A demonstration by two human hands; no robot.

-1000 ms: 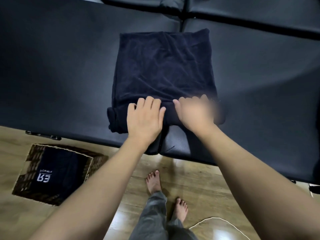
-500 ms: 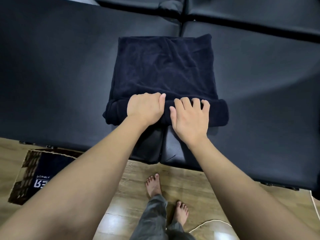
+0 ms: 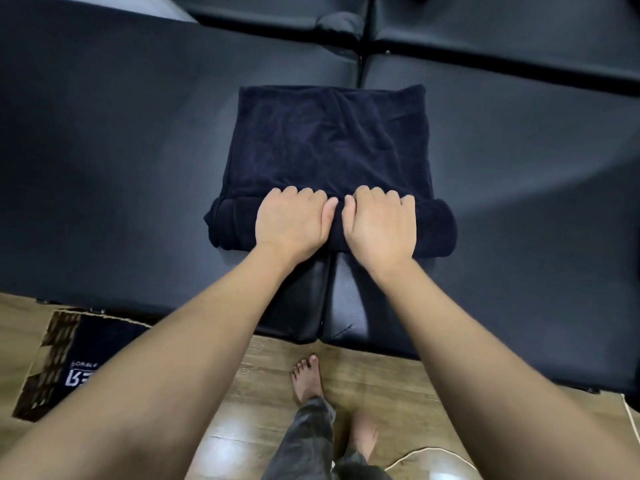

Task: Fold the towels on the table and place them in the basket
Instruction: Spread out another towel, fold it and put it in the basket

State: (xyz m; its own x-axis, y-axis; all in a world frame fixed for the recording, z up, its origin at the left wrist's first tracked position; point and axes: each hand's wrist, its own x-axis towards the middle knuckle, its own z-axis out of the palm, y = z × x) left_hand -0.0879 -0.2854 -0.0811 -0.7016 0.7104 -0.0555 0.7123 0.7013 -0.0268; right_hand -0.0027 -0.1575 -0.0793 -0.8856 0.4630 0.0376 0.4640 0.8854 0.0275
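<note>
Hands (image 3: pixel 334 223) on towel (image 3: pixel 332 143) — basket (image 3: pixel 52 362) floorward

Both arms bare from wrist up to frame edge, no sleeves, no watch, rings or bands on left hand (image 3: pixel 292 221) or right hand (image 3: pixel 379 225). Nails short, unpainted. Legs in loose grey trousers (image 3: pixel 304 441) w/ mottled, washed-out look, fabric bunched & creased at hems. Feet bare: left foot (image 3: pixel 306 379) w/ toes visible, right foot (image 3: pixel 363 436) partly hidden by trouser leg. No shoes or socks.
</note>
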